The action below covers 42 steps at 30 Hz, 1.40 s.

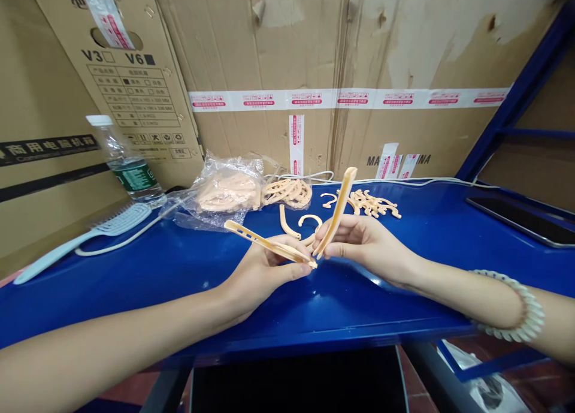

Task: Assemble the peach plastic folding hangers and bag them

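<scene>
My left hand [265, 269] is closed on a beige plastic hanger arm [250, 234], slotted near its far end and pointing up to the left. Between the thumb and fingers of my right hand [363, 242] is a second hanger arm [342, 200], channelled and slightly curved, tilted upward. The lower ends of both arms come close together; whether they touch, I cannot tell. Just behind my hands lie a loose curved hanger piece [287, 224] and a hanger hook [311, 220] on the blue table [188, 305]. My fingers partly hide a further beige piece there.
Several hanger hooks [372, 203] form a pile at the back. Plastic bags of beige parts [229, 191] sit left of it. A water bottle [130, 167], a blue hairbrush [90, 239] and a white cable [121, 236] are at left, a phone-like dark slab [521, 221] at right. Cardboard [269, 59] stands behind.
</scene>
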Motion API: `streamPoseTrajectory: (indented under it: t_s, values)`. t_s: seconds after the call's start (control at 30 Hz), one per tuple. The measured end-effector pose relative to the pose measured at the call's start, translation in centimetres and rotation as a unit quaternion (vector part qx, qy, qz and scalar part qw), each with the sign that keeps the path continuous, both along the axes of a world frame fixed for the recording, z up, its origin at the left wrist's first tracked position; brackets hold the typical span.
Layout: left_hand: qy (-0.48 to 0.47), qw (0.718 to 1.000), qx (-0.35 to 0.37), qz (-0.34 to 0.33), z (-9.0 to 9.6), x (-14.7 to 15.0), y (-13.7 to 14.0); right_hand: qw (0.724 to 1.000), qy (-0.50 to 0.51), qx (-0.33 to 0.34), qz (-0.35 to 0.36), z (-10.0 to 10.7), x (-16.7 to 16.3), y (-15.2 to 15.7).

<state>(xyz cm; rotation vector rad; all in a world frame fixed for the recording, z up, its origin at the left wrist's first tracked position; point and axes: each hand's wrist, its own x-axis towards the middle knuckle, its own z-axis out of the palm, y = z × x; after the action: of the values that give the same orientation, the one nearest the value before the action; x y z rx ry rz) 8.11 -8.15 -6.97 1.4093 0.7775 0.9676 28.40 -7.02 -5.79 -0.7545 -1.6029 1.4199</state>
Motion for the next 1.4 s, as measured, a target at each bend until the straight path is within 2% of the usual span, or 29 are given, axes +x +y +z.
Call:
streamPoseTrajectory:
  t_s: [0.23,0.5,0.87,1.0,1.1,1.2,1.3,1.33,1.4]
  values:
    - [0.001,1.0,-0.001,-0.011,0.0,0.0,-0.1,0.998,-0.034,0.029,0.039,0.3,0.1,-0.4]
    - [-0.041,0.998,-0.047,0.019,0.1,0.4,-0.3,0.998,-0.019,0.038,0.049,0.4,-0.3,-0.9]
    - [-0.047,0.995,-0.055,0.072,-0.2,0.4,-0.4,0.996,-0.045,0.079,-0.007,-0.5,-0.7,-1.1]
    - [-0.045,0.994,-0.048,0.085,-0.3,0.5,-0.6,0.996,-0.036,0.075,-0.04,-1.0,-1.1,-1.2]
    - [-0.037,0.996,-0.038,0.07,-0.2,0.5,-0.9,0.996,-0.016,0.06,-0.058,-1.1,-1.5,-1.4]
    - [-0.035,0.997,-0.043,0.058,0.4,0.2,-1.1,0.999,-0.003,0.022,-0.046,-0.5,-1.1,-0.8]
    - [-0.016,0.996,-0.07,0.058,1.8,-0.7,-0.5,1.0,-0.006,-0.023,-0.011,0.9,0.9,0.9]
    - [-0.007,0.995,-0.084,0.054,2.4,-1.1,-0.1,1.0,-0.003,-0.022,-0.003,1.5,2.0,1.6]
    - [-0.01,0.994,-0.089,0.061,3.7,-2.0,1.0,1.0,-0.002,0.022,-0.005,2.7,4.3,2.9]
